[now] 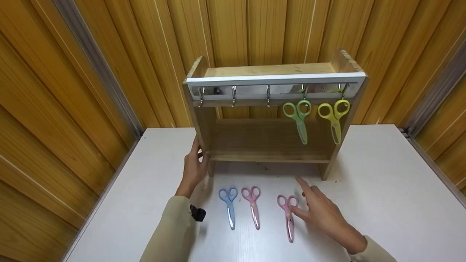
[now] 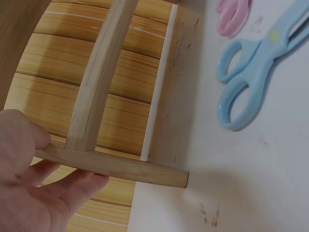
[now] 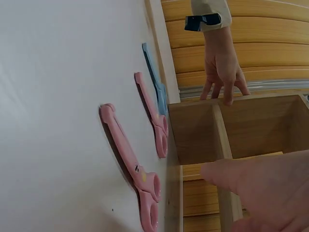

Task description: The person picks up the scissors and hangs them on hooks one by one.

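Note:
My left hand (image 1: 194, 169) holds the left side board of a small wooden shelf (image 1: 269, 159), the thumb on one face and the fingers on the other in the left wrist view. My right hand (image 1: 324, 213) is over the table with its fingers extended. Its thumb overlaps the handles of the rightmost pink scissors (image 1: 289, 227), which lie on the table. To their left lie other pink scissors (image 1: 254, 211) and blue scissors (image 1: 230, 209), all with handles toward the shelf. Green scissors (image 1: 301, 129) and yellow scissors (image 1: 335, 127) hang from the shelf's two right hooks.
A metal hook strip (image 1: 251, 89) runs along the shelf's upper front; its three left hooks (image 1: 268, 96) carry nothing. The shelf stands on a white table (image 1: 145, 203), near its back edge. Wood-look panels (image 1: 247, 32) enclose the table behind and at both sides.

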A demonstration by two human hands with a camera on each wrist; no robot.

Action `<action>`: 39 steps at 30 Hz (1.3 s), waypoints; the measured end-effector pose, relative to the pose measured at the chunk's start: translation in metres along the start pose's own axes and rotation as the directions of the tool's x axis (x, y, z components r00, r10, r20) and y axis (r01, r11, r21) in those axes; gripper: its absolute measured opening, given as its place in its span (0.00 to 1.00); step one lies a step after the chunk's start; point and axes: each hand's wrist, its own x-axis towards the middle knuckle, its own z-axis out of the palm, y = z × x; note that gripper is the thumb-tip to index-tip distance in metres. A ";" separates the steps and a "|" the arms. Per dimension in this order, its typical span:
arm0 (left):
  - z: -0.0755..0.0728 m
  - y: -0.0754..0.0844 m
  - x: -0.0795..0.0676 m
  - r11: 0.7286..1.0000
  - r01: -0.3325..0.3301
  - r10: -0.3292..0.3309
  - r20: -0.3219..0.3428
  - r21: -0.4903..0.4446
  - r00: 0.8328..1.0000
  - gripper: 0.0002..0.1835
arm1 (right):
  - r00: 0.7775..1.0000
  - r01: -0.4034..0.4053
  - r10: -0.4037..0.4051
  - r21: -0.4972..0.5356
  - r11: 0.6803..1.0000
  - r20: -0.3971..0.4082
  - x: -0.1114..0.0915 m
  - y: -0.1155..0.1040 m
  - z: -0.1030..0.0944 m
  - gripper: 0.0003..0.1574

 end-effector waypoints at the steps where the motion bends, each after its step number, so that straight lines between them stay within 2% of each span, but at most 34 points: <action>1: 0.000 0.000 0.000 1.000 0.001 -0.001 0.001 0.000 1.000 0.42 | 1.000 0.004 -0.004 -0.005 1.000 0.004 -0.002 0.000 0.002 0.56; 10: -0.001 0.000 0.000 1.000 0.024 -0.024 0.009 -0.006 1.000 0.42 | 0.997 -0.024 0.026 -0.031 0.999 0.069 -0.020 0.000 0.021 0.53; 18: -0.001 0.001 -0.001 1.000 0.028 -0.028 0.010 -0.002 1.000 0.42 | 0.990 -0.047 0.055 -0.060 0.997 0.130 -0.026 -0.002 0.030 0.54; 25: 0.000 -0.003 -0.001 0.999 -0.039 0.039 -0.007 -0.016 0.999 0.41 | 0.995 -0.001 0.008 -0.071 0.997 0.102 -0.029 0.001 0.029 0.49; 34: 0.000 -0.003 -0.001 0.999 -0.037 0.037 -0.004 -0.026 0.999 0.42 | 0.991 0.025 -0.015 -0.073 0.997 0.133 -0.028 0.005 0.017 0.45; 39: 0.000 -0.003 -0.001 0.999 -0.043 0.043 -0.006 -0.029 0.999 0.42 | 0.987 0.011 0.004 -0.089 0.996 0.160 -0.028 0.011 0.009 0.41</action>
